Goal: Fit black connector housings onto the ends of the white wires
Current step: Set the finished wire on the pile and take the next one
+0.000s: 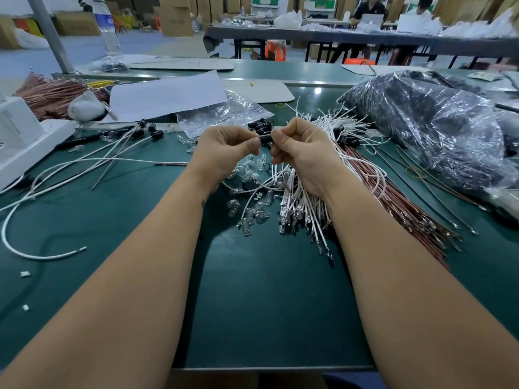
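Observation:
A black connector housing [265, 138] is held up above the green table [266, 304] between both hands. My left hand [228, 153] pinches its left end, and my right hand [298, 151] pinches its right end with curled fingers. A white wire [380, 175] loops out from under my right hand. Below the hands lies a bundle of white wires [300, 209] with metal terminals. A small heap of loose black housings [261, 126] sits just behind the hands. To the left lie several white wires with black housings fitted [146, 130].
Small clear glass bulbs [250, 192] are scattered under the hands. Brown wires [407, 214] fan out on the right beside a large plastic bag of black parts [427, 122]. A white device [25, 136], paper sheets [168, 94] and a bottle [108, 29] stand at the left.

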The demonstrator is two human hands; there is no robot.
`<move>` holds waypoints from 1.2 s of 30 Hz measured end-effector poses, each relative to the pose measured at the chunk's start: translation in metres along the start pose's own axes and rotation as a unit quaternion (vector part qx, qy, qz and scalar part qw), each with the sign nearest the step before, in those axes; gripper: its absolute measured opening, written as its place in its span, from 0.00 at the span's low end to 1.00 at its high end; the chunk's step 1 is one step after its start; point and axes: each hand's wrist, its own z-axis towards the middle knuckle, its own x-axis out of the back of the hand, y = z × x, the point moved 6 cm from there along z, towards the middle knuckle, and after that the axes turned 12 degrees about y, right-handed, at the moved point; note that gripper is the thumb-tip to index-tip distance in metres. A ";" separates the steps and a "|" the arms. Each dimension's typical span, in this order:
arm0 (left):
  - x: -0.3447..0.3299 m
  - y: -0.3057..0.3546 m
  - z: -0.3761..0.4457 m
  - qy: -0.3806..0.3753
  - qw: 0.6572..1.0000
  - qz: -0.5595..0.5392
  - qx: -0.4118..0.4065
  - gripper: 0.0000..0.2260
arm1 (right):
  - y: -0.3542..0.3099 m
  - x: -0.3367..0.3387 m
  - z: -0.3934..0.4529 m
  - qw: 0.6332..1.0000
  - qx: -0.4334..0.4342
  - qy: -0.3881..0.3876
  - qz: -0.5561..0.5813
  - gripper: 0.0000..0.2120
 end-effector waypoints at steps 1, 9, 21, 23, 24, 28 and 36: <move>-0.001 0.000 0.000 -0.001 1.000 -0.001 0.000 0.04 | -0.001 0.000 -0.001 1.000 0.001 0.003 0.009 0.09; -0.003 0.003 0.000 0.039 0.997 0.058 -0.035 0.04 | 0.002 0.000 0.001 0.995 -0.065 0.038 0.063 0.13; 0.035 0.033 0.003 0.127 0.898 0.330 -0.260 0.08 | -0.014 0.007 0.000 0.989 0.068 0.121 -0.053 0.04; 0.059 0.040 0.002 0.249 0.845 0.390 -0.270 0.09 | -0.014 0.010 -0.001 0.983 0.089 0.126 -0.102 0.06; 0.075 0.043 -0.001 0.321 0.812 0.415 -0.254 0.10 | -0.015 0.010 -0.001 0.978 0.097 0.133 -0.124 0.07; 0.122 0.028 -0.003 0.436 0.758 0.477 -0.086 0.23 | -0.021 0.021 0.000 0.935 0.141 0.207 -0.250 0.10; 0.080 0.007 0.011 0.269 0.822 0.497 -0.064 0.23 | -0.020 0.042 0.006 0.835 0.123 0.260 -0.469 0.09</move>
